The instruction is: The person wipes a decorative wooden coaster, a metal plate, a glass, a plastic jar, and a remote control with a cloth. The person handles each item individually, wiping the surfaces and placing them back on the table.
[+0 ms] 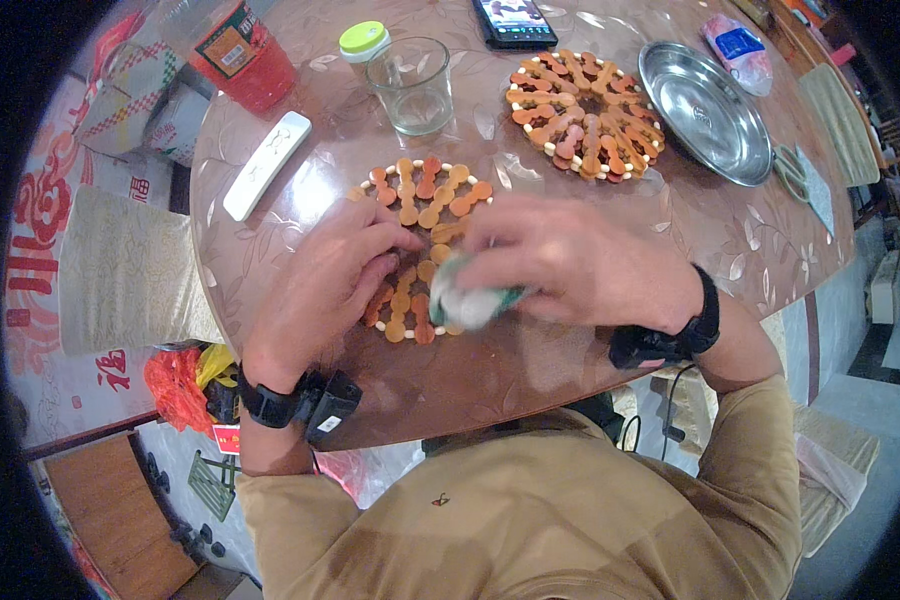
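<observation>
Wooden trivet [407, 205]: likely light, stiff; grip rim.
Your left fingers [398, 238] half-curl on it, hold unclear; right hand [580, 262] pinches blurred cloth [473, 304] alongside.

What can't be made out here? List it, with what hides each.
All in the head view:
Near wooden mat: parts of its middle and sides, covered by the left hand and right hand.
White-and-green item: exact kind, blurred and partly behind the right hand.
Left hand: what it pinches, if anything, behind its own fingers.
Phone: far end, cut off by the upper edge.
</observation>
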A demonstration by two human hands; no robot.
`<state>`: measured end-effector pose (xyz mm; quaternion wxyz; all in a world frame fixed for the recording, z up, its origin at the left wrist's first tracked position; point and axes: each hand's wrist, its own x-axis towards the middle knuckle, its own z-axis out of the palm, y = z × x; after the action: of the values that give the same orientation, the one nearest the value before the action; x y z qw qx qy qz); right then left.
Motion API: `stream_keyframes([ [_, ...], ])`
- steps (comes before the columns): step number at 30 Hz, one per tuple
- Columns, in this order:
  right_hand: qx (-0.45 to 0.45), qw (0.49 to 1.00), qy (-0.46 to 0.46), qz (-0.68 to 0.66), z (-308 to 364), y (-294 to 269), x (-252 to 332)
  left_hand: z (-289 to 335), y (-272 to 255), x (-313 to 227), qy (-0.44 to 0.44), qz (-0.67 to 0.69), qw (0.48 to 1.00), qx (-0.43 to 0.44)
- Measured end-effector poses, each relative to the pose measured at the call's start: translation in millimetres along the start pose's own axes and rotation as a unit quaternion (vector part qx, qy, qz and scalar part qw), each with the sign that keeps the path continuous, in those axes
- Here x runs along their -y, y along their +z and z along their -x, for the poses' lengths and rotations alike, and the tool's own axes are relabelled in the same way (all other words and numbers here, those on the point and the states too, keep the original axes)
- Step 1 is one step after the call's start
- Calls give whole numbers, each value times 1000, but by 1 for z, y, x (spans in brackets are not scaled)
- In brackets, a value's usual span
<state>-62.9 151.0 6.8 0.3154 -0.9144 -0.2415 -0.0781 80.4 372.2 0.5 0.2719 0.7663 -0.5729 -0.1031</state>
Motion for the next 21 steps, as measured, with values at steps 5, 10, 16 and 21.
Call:
stream_keyframes([
  [5,-8,995,64,79,3,-3,-20,0,-1,-5,13,12,999,37],
  [10,-63,991,56,107,0,-7,-20,-1,1,-13,-3,26,999,45],
  [16,-8,998,46,35,-1,2,-10,-2,4,-10,12,18,999,42],
  [21,-58,990,65,106,1,-2,-23,-3,2,-12,9,11,999,47],
])
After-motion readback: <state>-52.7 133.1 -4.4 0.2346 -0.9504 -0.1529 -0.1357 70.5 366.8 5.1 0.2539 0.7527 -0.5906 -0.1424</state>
